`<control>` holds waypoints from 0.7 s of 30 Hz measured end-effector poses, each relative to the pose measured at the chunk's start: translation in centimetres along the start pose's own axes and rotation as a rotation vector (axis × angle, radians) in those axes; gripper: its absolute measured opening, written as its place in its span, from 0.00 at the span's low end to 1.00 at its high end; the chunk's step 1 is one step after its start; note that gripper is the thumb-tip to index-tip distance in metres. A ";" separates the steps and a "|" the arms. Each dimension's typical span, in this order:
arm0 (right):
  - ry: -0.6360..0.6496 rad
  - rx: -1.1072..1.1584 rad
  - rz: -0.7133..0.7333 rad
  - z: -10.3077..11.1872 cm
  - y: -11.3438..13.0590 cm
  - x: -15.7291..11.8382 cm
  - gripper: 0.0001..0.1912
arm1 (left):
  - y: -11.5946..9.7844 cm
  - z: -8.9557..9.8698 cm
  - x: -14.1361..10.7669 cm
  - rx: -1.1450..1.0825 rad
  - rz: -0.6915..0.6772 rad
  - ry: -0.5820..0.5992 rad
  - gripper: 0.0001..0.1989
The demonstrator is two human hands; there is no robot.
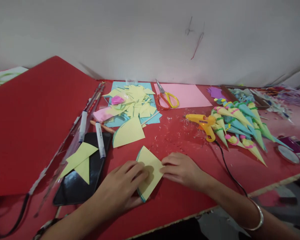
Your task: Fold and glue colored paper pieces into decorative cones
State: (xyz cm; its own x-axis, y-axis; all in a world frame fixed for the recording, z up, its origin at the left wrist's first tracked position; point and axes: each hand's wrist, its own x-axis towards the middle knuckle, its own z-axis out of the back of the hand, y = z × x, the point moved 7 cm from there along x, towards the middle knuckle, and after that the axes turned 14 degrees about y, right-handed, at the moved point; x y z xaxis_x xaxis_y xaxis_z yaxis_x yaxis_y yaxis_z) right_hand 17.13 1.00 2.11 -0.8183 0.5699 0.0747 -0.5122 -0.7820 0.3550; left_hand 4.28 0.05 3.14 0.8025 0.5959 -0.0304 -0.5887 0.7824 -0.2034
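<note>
Both my hands hold one yellow paper wedge (151, 176) just above the red table, its curved edge marked in blue-green. At the curved side, my left hand (128, 180) grips it with the thumb hidden. My right hand (180, 168) pinches the pointed corner between thumb and fingers. Beyond them lies a second yellow wedge (130, 132) with the same coloured rim. Left of my hands, some yellow paper scraps (81, 160) rest on a black tablet or phone (77, 185). A white marker (100, 140) lies across its upper edge.
Yellow paper offcuts (137, 100) are heaped on blue sheets. Scissors (167, 98) lie on a pink sheet (190, 95). A yellow glue gun (202, 125), its black cord (228, 170) trailing toward the front edge, sits beside a pile of decorated paper cones (240, 120). A wall stands behind.
</note>
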 end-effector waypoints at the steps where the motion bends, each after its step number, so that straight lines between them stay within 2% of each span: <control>1: -0.006 0.052 0.001 0.1 -0.2 -0.1 0.08 | -0.2 0.0 -0.1 0.004 0.011 -0.012 0.11; 4: 0.007 0.221 -0.039 0.4 -1.0 -0.2 0.06 | -0.3 -0.2 -0.1 0.027 0.008 -0.060 0.05; 7: 0.039 0.317 -0.103 0.5 -1.7 -0.2 0.05 | 0.2 -0.2 0.0 0.010 0.018 -0.096 0.08; 12: 0.014 0.382 -0.162 0.6 -2.0 -0.4 0.05 | 0.9 0.1 0.3 -0.062 0.077 -0.140 0.11; 21: -0.018 0.385 -0.359 0.4 -2.4 -0.6 0.05 | 1.4 -0.6 0.4 -0.126 0.113 -0.116 0.10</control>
State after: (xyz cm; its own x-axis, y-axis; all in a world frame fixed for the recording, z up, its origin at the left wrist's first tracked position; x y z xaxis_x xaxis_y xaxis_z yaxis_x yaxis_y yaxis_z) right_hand 18.95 2.61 1.56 -0.6023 0.7921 -0.0997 -0.6238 -0.3890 0.6780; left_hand 3.84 1.33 2.28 0.7113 0.7010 0.0517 -0.6514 0.6851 -0.3261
